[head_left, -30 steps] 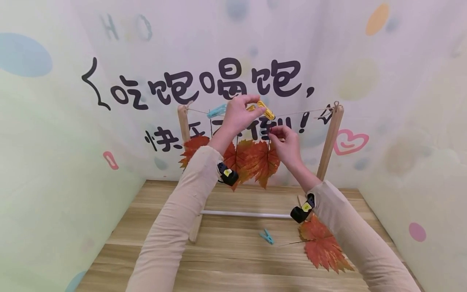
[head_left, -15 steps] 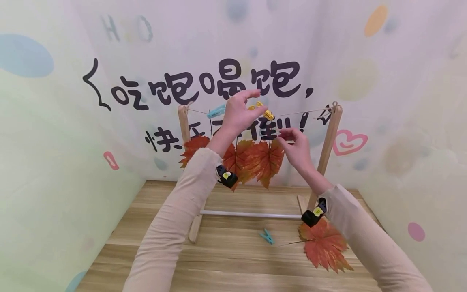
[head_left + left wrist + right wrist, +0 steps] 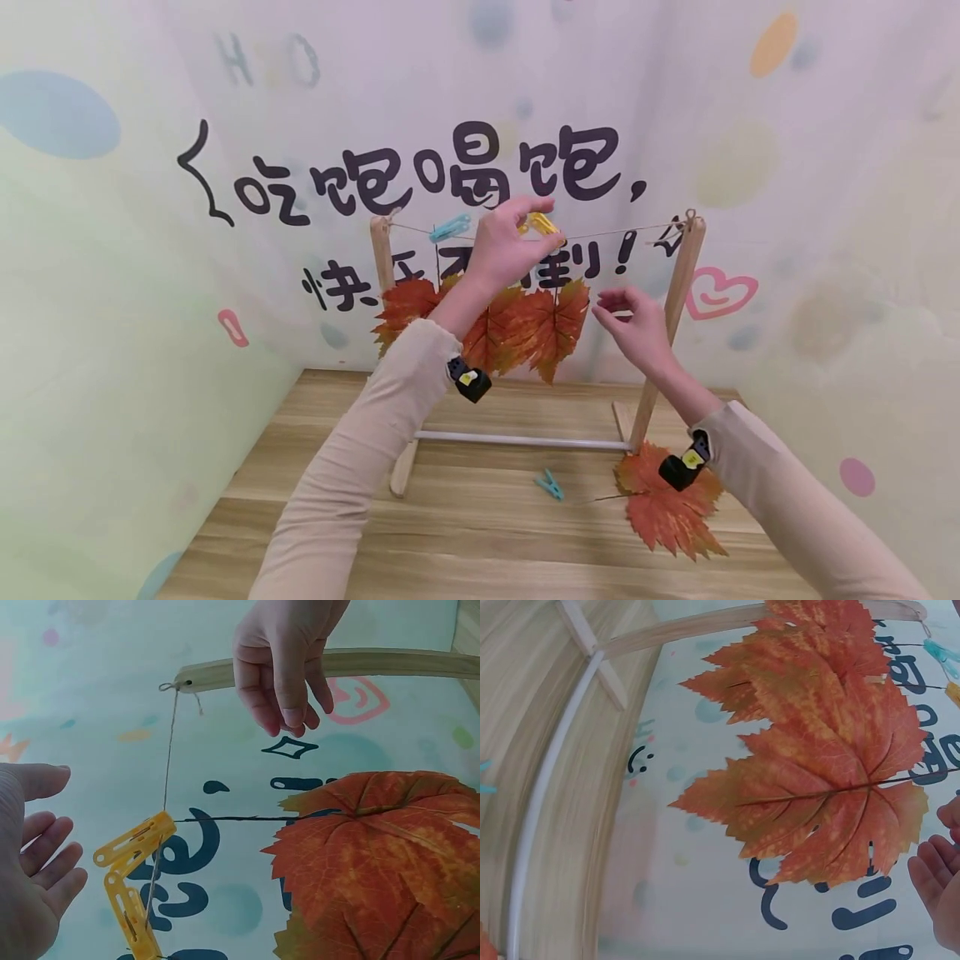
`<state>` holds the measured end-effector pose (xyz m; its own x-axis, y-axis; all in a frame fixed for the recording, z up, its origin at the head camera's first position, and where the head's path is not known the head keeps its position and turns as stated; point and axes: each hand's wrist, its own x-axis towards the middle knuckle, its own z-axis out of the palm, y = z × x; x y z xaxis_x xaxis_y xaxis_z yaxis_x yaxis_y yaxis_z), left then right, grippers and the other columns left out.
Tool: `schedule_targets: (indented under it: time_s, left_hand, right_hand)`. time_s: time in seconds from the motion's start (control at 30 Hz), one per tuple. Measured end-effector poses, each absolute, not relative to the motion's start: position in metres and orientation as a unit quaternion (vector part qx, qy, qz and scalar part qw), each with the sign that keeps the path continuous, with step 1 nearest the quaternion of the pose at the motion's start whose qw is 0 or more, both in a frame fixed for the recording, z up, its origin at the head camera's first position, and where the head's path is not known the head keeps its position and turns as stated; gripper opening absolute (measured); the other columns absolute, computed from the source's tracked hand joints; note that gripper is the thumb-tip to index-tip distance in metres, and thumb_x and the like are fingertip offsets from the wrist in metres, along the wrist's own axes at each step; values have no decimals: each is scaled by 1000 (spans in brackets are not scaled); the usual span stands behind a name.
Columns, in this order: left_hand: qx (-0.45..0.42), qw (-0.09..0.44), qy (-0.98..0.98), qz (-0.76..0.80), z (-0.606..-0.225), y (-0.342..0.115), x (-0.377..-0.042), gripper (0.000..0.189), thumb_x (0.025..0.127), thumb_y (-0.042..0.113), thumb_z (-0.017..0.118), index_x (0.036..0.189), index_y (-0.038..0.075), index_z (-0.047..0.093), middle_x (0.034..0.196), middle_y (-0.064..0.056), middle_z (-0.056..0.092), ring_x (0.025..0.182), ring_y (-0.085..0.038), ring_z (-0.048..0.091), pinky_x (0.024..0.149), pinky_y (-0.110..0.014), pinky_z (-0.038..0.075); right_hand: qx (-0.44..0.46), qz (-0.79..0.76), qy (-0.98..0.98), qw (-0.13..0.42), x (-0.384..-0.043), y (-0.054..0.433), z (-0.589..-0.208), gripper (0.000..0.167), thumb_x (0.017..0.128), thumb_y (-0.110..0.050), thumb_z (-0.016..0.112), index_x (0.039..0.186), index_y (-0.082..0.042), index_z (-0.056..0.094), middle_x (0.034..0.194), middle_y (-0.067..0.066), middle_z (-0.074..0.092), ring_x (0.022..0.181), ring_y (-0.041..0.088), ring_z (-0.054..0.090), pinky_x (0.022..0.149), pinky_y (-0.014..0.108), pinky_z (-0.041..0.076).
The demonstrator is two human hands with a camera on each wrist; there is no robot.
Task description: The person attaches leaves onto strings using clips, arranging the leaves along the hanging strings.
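Observation:
My left hand (image 3: pixel 504 248) is raised by the string (image 3: pixel 626 232), thumb and fingers apart. The left wrist view shows it beside two yellow clothespins (image 3: pixel 135 838), touching neither. One clothespin grips the dark stem of a red-orange maple leaf (image 3: pixel 832 787), which hangs from the string. To the right of that leaf floats my right hand (image 3: pixel 637 332), fingers loosely bent and holding nothing. Further left, a teal clothespin (image 3: pixel 450 227) holds another leaf (image 3: pixel 405 308). Leaves overlap in a row, partly hidden behind my left forearm.
Wooden posts (image 3: pixel 678 292) carry the string, joined low down by a white rod (image 3: pixel 517 439). On the wooden table (image 3: pixel 450 533) lie a loose teal clothespin (image 3: pixel 550 484) and a maple leaf (image 3: pixel 667 512), partly under my right wrist camera. A printed backdrop stands behind.
My right hand has let go at the leaf's stem and moved right and down. My left thumb and fingers have parted from the yellow clothespin, which stays on the string.

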<state>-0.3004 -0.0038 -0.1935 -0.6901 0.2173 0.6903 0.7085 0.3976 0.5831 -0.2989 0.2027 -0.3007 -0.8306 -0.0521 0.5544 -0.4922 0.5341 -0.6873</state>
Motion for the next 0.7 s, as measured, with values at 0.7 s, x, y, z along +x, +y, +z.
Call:
schedule_targets:
  time_s: [0.7]
  left_hand:
    - [-370,150,-818,-414,-273,13,-284,40,77,11,71,113,-2,60,109,-15,62,98,-27,57,85,-36,48]
  right_hand:
    - [218,396,-876,169,-268,235,-379,20,83,-5,64,102,3,60,94,14,62,83,23,59,70,33,53]
